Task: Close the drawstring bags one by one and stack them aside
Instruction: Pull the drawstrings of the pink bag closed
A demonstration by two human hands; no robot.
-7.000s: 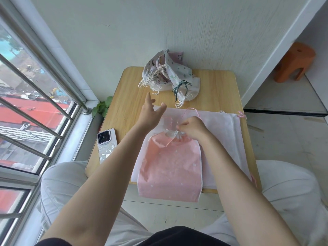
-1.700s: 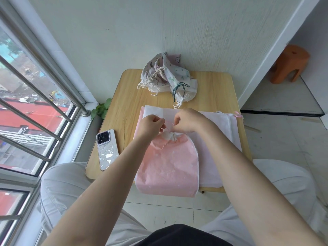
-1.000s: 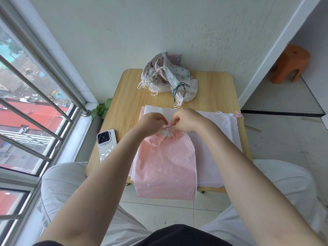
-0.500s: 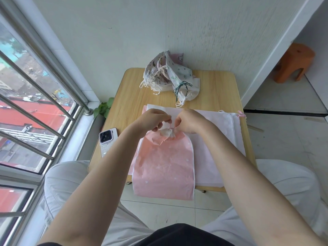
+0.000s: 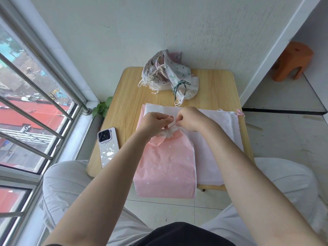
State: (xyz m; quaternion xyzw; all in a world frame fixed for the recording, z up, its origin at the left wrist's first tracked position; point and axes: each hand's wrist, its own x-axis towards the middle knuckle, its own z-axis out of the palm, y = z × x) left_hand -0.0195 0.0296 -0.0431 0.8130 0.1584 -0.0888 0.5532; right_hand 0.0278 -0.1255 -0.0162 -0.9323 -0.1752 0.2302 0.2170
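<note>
- Person seated, knees in light trousers point(image 5: 67, 183) on either side of a small wooden counter point(image 5: 216, 89).
- Pink drawstring bag point(image 5: 166, 167) lies flat on the counter's near half; its bottom end hangs over the near edge. Mouth end points away from the person and is gathered into a tight pucker.
- Under it, a stack of flat white bags point(image 5: 218, 139) reaches toward the counter's right edge; a pink cord end point(image 5: 239, 113) shows at the far right corner of the stack.
- Left hand point(image 5: 153, 120) and right hand point(image 5: 190, 119) meet at the puckered mouth, close together, fingers curled. Each pinches a thin pink drawstring point(image 5: 171, 119) between thumb and fingertips. Whether a knot is formed: cannot tell, fingers cover it.
- Phone point(image 5: 108, 146) lies camera side up on the counter's left edge, well apart from the pink bag.
- Far edge, against the wall: a heap of closed printed bags point(image 5: 168, 75), cords trailing toward the person, one cord dark green point(image 5: 179, 87).
- Green leaves point(image 5: 102, 108) show below the counter's left side, near the window bars point(image 5: 35, 89).
- Orange stool point(image 5: 291, 61) on the floor, far right.
</note>
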